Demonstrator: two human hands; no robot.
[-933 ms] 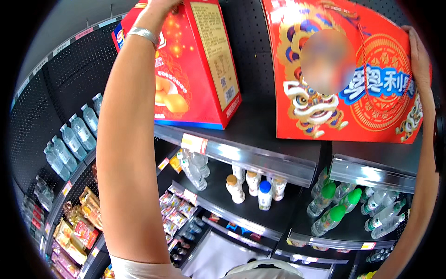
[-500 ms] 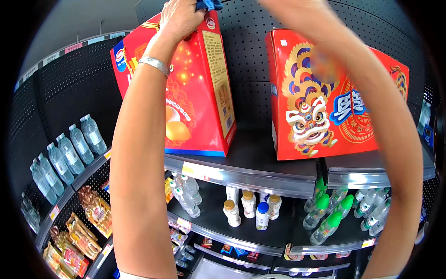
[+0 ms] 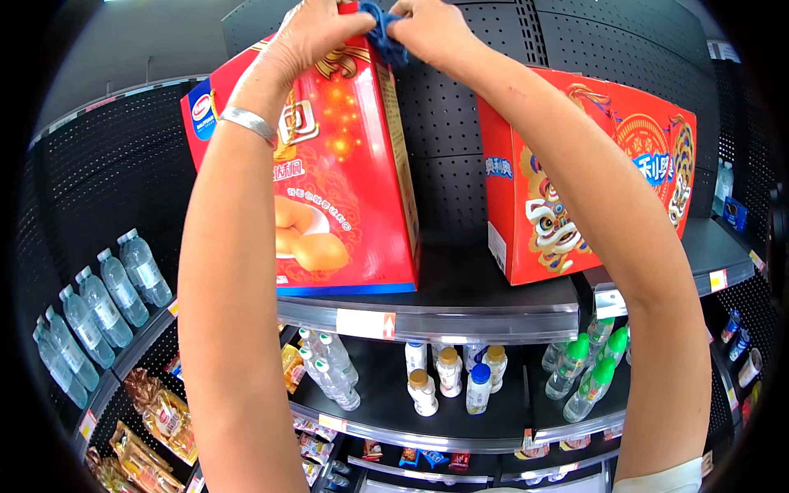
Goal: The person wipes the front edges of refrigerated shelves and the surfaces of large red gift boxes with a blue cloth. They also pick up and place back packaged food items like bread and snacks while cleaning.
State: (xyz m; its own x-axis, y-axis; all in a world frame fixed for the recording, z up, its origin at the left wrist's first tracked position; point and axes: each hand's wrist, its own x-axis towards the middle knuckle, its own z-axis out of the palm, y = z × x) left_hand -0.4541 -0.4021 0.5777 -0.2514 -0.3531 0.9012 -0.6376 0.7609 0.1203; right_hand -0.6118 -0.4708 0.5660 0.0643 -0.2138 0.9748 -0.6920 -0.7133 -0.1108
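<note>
A large red gift box point(image 3: 353, 230) with a blue bottom edge stands on the upper shelf in front of me. At its top corner is a crumpled blue cloth point(image 3: 385, 37). My left hand point(image 3: 316, 34) is closed on the cloth's left side, its wrist with a silver bracelet resting against the box's upper front. From the right, my right hand point(image 3: 431, 31) pinches the same cloth. Some fingertips of both hands are hidden behind the cloth or the frame's upper edge. Behind my right forearm stands a second red box point(image 3: 514, 222) with a lion-dance picture.
Black perforated panels point(image 3: 448, 156) back the shelves. Below the upper shelf's edge point(image 3: 485, 324) stand small bottles with gold and blue caps point(image 3: 478, 390) and green-capped bottles point(image 3: 567, 370). To the left are water bottles point(image 3: 119, 279) and packaged bread point(image 3: 164, 419).
My right hand has swung left from above the lion-dance box to the blue cloth and taken hold of it. My left hand stays at the box's top. The view has shifted slightly.
</note>
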